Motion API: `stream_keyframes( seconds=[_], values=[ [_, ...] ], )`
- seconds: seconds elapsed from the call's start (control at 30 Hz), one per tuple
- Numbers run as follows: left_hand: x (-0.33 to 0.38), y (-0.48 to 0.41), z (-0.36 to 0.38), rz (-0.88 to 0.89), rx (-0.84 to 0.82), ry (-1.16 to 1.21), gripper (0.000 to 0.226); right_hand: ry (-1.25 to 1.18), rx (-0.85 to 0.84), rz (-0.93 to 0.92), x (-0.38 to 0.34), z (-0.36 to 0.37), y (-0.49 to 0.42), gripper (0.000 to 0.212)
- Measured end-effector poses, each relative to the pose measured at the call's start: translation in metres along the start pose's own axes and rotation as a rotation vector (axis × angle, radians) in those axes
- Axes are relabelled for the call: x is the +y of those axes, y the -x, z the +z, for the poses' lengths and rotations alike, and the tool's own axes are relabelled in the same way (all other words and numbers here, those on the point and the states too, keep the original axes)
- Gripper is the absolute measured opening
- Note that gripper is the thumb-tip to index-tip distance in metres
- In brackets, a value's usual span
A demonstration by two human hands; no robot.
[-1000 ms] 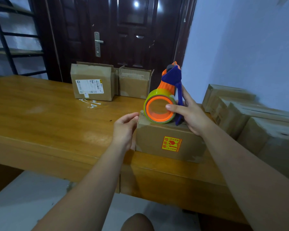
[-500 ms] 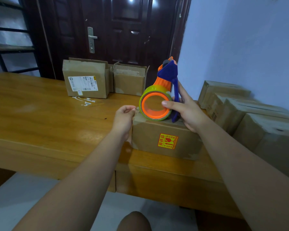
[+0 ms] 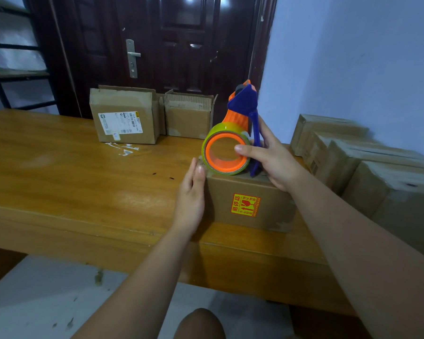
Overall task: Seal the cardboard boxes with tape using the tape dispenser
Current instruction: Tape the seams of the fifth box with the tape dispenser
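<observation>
Orange-and-blue tape dispenser (image 3: 233, 143) at frame centre, gripped by right hand (image 3: 272, 157): fingers wrapped round the blue handle, thumb on the orange roll core. It rests on the top left edge of a cardboard box (image 3: 250, 199) bearing a red-yellow sticker (image 3: 245, 205). Left hand (image 3: 190, 194): fingers straight and pressed together, flat against the box's left side. Box sits on the wooden worktop (image 3: 71, 182). More boxes (image 3: 367, 167) right of frame; two boxes (image 3: 147, 116) upper centre.
</observation>
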State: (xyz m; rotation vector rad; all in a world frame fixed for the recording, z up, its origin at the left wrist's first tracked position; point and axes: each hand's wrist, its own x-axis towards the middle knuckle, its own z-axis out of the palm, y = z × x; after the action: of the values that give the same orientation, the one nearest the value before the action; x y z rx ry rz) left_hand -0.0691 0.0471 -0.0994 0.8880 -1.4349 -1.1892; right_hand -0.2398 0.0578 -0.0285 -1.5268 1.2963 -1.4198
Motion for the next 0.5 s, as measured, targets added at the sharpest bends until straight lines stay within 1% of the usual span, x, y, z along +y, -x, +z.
stream_keyframes(
  seconds=[0.1,0.2,0.3,0.37,0.5],
  values=[
    [-0.001,0.0,-0.007,0.039,0.05,-0.209,0.074,0.004,0.0,-0.001,0.001,0.001,0.001,0.097],
    [0.011,-0.004,-0.01,0.15,0.097,-0.413,0.063,0.015,0.018,0.005,0.002,0.002,0.001,0.098],
    [0.022,-0.008,-0.005,0.242,0.012,-0.598,0.062,0.02,0.024,0.006,0.0,0.001,0.001,0.099],
    [0.021,-0.009,-0.003,0.256,-0.021,-0.65,0.056,0.02,0.018,-0.004,-0.001,0.002,0.003,0.101],
    [0.013,-0.011,-0.003,0.289,-0.014,-0.724,0.05,0.072,0.027,-0.046,-0.007,0.006,0.007,0.095]
  ],
)
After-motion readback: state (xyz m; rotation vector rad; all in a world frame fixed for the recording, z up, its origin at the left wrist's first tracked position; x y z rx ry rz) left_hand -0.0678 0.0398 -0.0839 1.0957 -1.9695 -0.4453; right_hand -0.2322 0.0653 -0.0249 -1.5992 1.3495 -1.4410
